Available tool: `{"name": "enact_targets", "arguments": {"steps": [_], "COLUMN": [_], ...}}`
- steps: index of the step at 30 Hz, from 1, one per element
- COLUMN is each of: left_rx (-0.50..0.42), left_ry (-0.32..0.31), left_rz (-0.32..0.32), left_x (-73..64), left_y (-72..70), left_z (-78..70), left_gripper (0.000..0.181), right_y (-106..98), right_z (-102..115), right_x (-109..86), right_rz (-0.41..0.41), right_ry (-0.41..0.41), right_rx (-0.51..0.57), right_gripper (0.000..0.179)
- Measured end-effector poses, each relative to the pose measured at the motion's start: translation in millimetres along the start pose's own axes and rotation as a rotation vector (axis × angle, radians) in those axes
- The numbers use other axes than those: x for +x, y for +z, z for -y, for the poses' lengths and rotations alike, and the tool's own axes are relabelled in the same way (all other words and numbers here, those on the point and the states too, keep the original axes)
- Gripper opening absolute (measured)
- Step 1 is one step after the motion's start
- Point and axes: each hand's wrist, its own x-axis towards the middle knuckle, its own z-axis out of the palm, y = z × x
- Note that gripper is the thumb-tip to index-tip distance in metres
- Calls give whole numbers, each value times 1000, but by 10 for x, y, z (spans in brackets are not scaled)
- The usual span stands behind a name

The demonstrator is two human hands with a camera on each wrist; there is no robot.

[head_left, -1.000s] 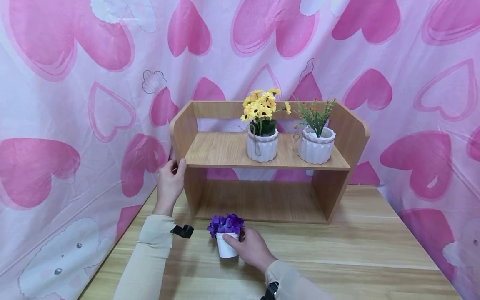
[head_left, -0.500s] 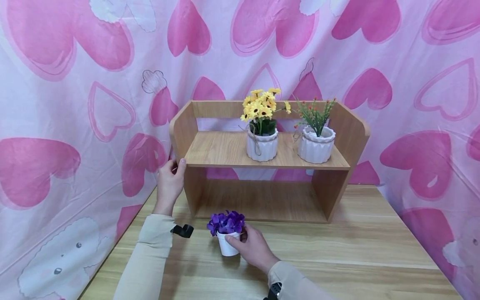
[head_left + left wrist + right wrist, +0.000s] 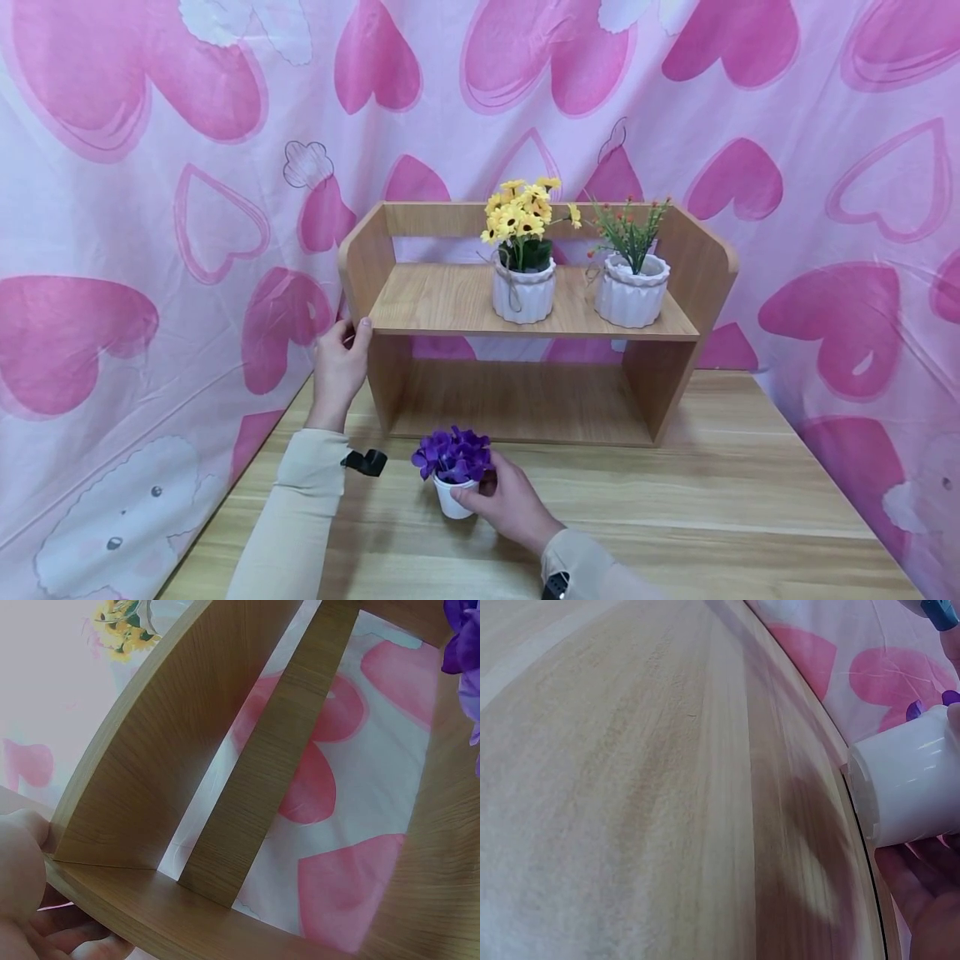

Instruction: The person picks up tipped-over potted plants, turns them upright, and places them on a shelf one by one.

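Observation:
My right hand (image 3: 513, 502) pinches a small white flowerpot (image 3: 452, 498) with purple artificial flowers (image 3: 453, 454), thumb on the near side. The pot leans, its blooms facing partly toward me. In the right wrist view, the white pot (image 3: 915, 780) is held over the wood, with fingers (image 3: 930, 907) curled beneath it. At the left, my left hand (image 3: 341, 367) grips the side panel of a two-tier wooden shelf (image 3: 442, 304) near its upper board. The left wrist view has the thumb and curled fingertips (image 3: 94, 952) on either side of the panel edge.
Yellow daisies in a white ribbed pot (image 3: 525, 292) stand mid-shelf on the upper board. To their right is another white pot (image 3: 632, 292) with green sprigs and red buds. A wooden table (image 3: 735, 508) supports the shelf, before a pink heart-patterned curtain (image 3: 465, 75).
The purple flowers have tipped toward me, so more of their tops and less of the pot show. My right hand has shifted slightly right. The left hand stays on the shelf.

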Motion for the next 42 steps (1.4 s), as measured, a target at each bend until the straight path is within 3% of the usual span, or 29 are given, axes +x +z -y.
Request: {"name": "enact_targets", "arguments": {"steps": [10, 19, 25, 42], "left_rx": [18, 21, 18, 21], "left_ry": [-8, -7, -5, -5], "left_rz": [-1, -6, -6, 2], "left_x": [0, -8, -4, -2], "left_y": [3, -2, -2, -2], "left_z": [-10, -10, -2, 3], "left_gripper": [57, 57, 57, 58], "right_y": [-19, -9, -7, 43], "right_z": [-30, -70, -93, -190], "right_x": [-76, -98, -112, -186], "right_rz": [15, 53, 45, 108], "right_ry": [-13, -47, -59, -48], "right_rx": [-51, 3, -20, 32], "right_gripper": [69, 73, 77, 78]}}
